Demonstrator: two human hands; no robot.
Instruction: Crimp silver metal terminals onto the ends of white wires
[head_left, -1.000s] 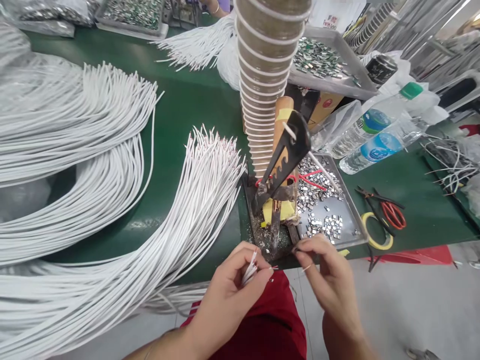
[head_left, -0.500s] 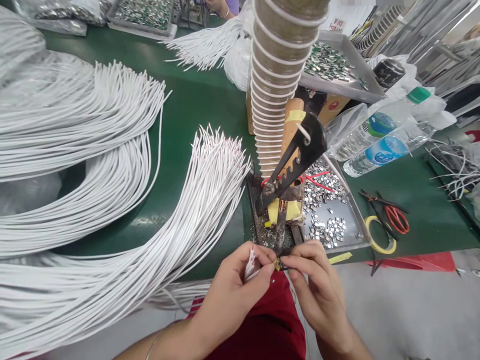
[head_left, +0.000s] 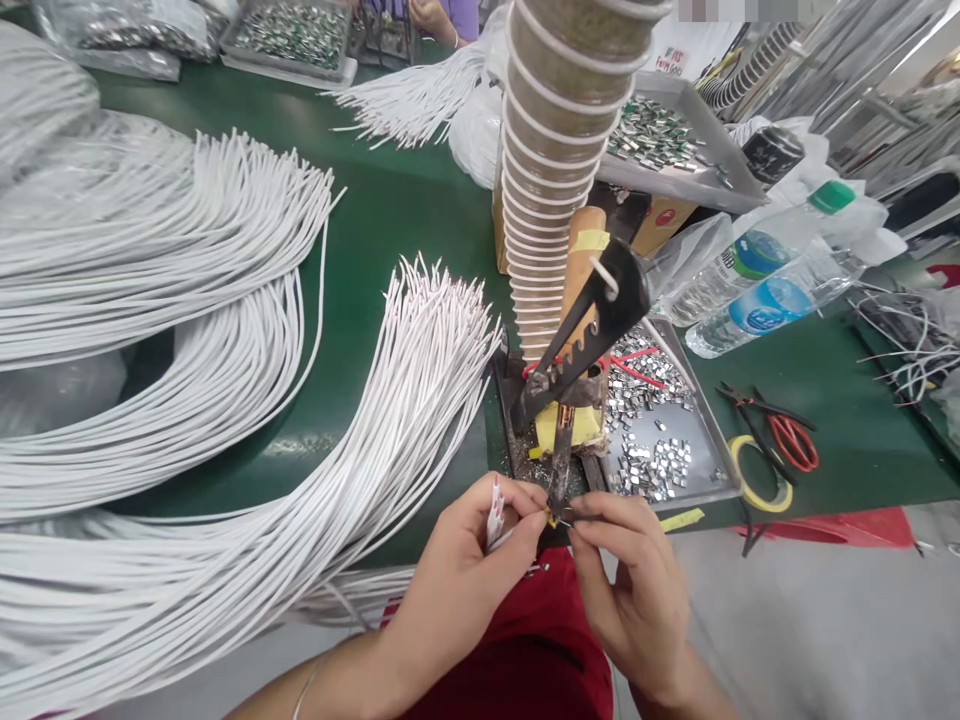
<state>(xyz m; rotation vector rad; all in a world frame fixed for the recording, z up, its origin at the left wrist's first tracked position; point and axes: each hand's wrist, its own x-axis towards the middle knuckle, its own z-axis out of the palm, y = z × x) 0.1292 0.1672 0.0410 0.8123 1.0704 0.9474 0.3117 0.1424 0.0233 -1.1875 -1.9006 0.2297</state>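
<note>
My left hand [head_left: 465,575] is closed on a small bunch of white cable ends [head_left: 495,512] and pinches one wire tip between thumb and forefinger. My right hand [head_left: 634,585] pinches a tiny metal piece against that wire tip, right at the lower end of a soldering iron [head_left: 561,465] that hangs from a black stand [head_left: 592,325]. The two hands meet at the green table's front edge, above my red clothing [head_left: 540,650].
Large bundles of white cables [head_left: 225,420] cover the green table [head_left: 375,230] on the left. A tray of small metal parts [head_left: 660,440] sits right of the stand, beside red-handled pliers [head_left: 780,430], yellow tape and water bottles [head_left: 757,290]. A coiled tube column [head_left: 562,150] stands behind. Another person's hands [head_left: 431,15] work at the far side.
My right hand came left from the tray edge to meet my left hand under the iron tip. The view shifted slightly.
</note>
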